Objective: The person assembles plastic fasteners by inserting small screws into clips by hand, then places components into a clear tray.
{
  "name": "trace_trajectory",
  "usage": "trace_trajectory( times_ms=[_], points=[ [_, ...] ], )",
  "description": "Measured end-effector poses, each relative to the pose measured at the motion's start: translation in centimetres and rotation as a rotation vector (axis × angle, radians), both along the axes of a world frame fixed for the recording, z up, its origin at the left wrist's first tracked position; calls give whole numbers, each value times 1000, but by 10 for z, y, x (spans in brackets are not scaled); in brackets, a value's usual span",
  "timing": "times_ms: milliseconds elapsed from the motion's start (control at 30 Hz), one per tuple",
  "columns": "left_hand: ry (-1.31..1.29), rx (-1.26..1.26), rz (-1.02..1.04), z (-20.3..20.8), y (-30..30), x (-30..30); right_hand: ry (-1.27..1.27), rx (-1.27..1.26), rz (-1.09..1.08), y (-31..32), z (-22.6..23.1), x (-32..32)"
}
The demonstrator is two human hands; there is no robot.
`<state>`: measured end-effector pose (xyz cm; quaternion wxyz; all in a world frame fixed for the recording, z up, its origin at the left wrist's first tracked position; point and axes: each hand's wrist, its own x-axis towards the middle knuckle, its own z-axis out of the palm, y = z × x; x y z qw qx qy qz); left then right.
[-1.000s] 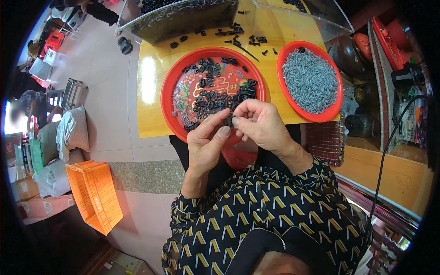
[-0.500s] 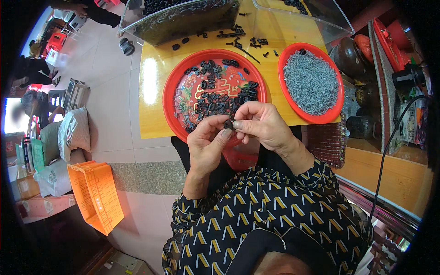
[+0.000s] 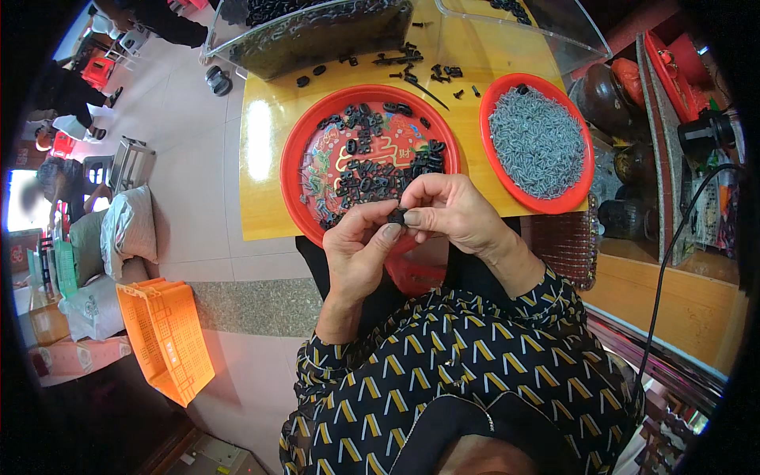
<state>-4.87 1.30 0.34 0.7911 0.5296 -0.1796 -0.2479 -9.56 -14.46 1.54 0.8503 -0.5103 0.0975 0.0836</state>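
Observation:
Between my fingertips, over the near rim of a red round tray point(image 3: 290, 186), is a small black part point(image 3: 397, 215). My left hand point(image 3: 358, 245) pinches it from the left with thumb and forefinger. From the right, my right hand point(image 3: 455, 219) presses thumb and forefinger against the same part; whether a screw is in it I cannot tell. Many small black plastic parts point(image 3: 368, 180) lie in the tray, some of them ring-shaped. To the right, a red plate point(image 3: 587, 170) holds a heap of small silvery screws point(image 3: 540, 142), with one black piece at its far edge.
Loose black pieces point(image 3: 405, 57) are scattered on the yellow table point(image 3: 265, 206). Clear plastic bins point(image 3: 317, 39) with black parts stand at the far edge. An orange basket point(image 3: 168, 340) is on the floor at left; a black cable point(image 3: 661, 277) hangs at right. People are in the left background.
The fingers of my right hand have closed in on the black part, which is turned a little. In the background at left, a person has shifted.

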Motion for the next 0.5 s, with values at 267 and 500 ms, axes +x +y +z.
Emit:
trace_trajectory(
  times_ms=[267,500],
  points=[
    [-87,95,66,1,-3,-3,-41,132,27,0,-6,0],
    [-252,178,57,2,-4,-2,-59,71,87,-1,-9,6]
  ],
)
